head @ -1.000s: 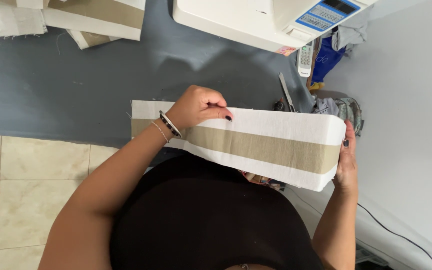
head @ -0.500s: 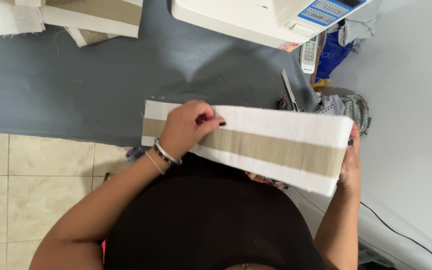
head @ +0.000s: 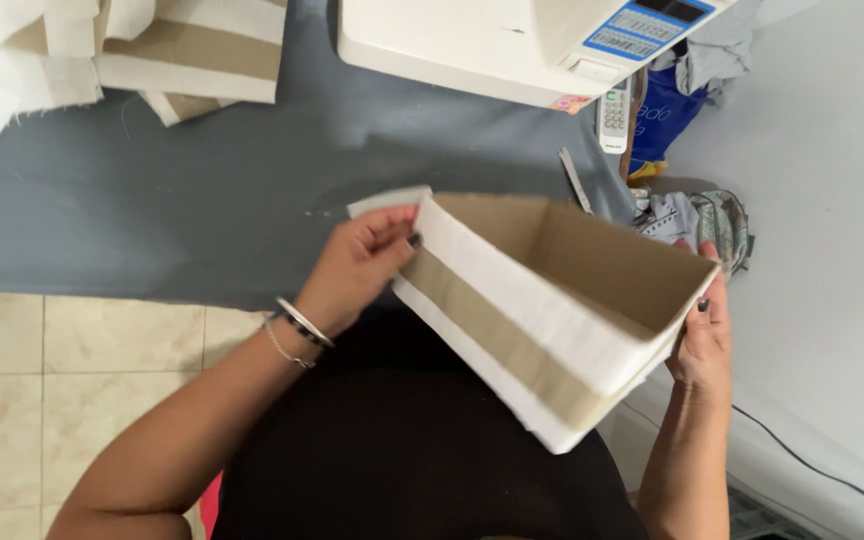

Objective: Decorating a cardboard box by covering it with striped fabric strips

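Grey-covered table [head: 182, 210] over pale floor tiles, seen from the head camera. Near the front edge, a fabric sleeve [head: 542, 320], white with a tan band, woven and soft, spread into an open boxy loop. Left hand [head: 357, 265] pinched on its near-left end, right hand [head: 702, 340] clamped on the far-right corner, well apart. Apparently mid-opening; likely needing steady tension. White sewing machine [head: 482, 45] at the back edge; more striped pieces [head: 152, 45] at the back-left corner.

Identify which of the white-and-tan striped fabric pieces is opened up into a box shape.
The striped fabric piece held between left hand and right hand; the striped pieces at top left lie piled on the grey cloth.
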